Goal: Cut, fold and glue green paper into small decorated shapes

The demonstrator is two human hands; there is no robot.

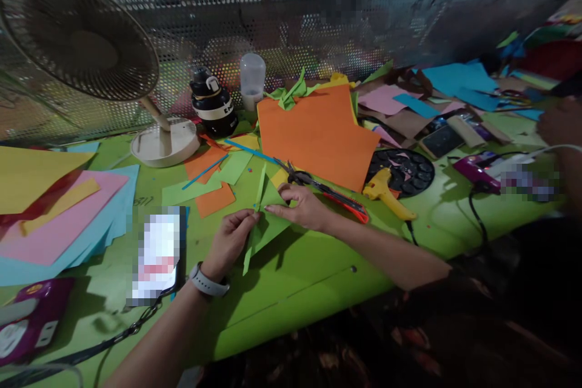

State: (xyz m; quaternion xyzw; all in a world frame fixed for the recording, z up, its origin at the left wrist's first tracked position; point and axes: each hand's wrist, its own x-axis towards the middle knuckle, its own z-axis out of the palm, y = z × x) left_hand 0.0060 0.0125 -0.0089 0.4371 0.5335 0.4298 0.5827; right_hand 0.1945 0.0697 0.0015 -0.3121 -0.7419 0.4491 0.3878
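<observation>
My left hand [233, 235], with a pale watch strap at the wrist, pinches a folded piece of green paper [271, 231] near its edge. A narrow light-green paper strip [262, 185] stands up along that edge and runs down past my fingers. Close by on the right, my right hand [302, 207] has its thumb reaching toward the paper's edge, fingers curved and apart from the thumb. Whether the thumb touches the paper is hard to make out. Just beyond this hand lie dark scissors [307, 180] and a red-orange cutter [348, 207].
A yellow glue gun [388, 194] lies by a black round tray [404, 171]. Orange sheets [313, 133] spread behind. A fan [157, 148], black bottle [213, 106] and phone [159, 251] stand or lie leftward. Coloured papers [68, 212] pile at left. Another person's arm [564, 133] shows at right.
</observation>
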